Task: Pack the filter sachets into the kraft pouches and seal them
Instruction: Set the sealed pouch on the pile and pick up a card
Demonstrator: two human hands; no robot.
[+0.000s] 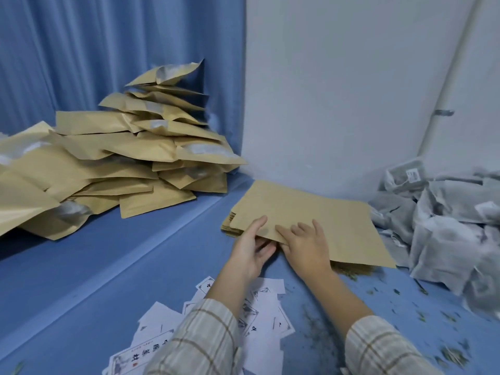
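Observation:
A flat stack of empty kraft pouches (pixel 319 215) lies on the blue surface by the white wall. My left hand (pixel 250 246) pinches the near-left edge of the top pouch, thumb on top and fingers underneath. Beside it, my right hand (pixel 304 243) rests on the same pouch with its fingers spread flat. A heap of grey-white filter sachets (pixel 443 226) lies to the right of the stack. At the left, a big pile of filled kraft pouches (pixel 116 161) leans against the blue curtain.
White printed labels (pixel 259 315) lie scattered under my forearms near the front edge. Loose green herb bits (pixel 400 301) dot the blue surface at the right. A white wall (pixel 338 90) and a blue curtain (pixel 81 50) close off the back.

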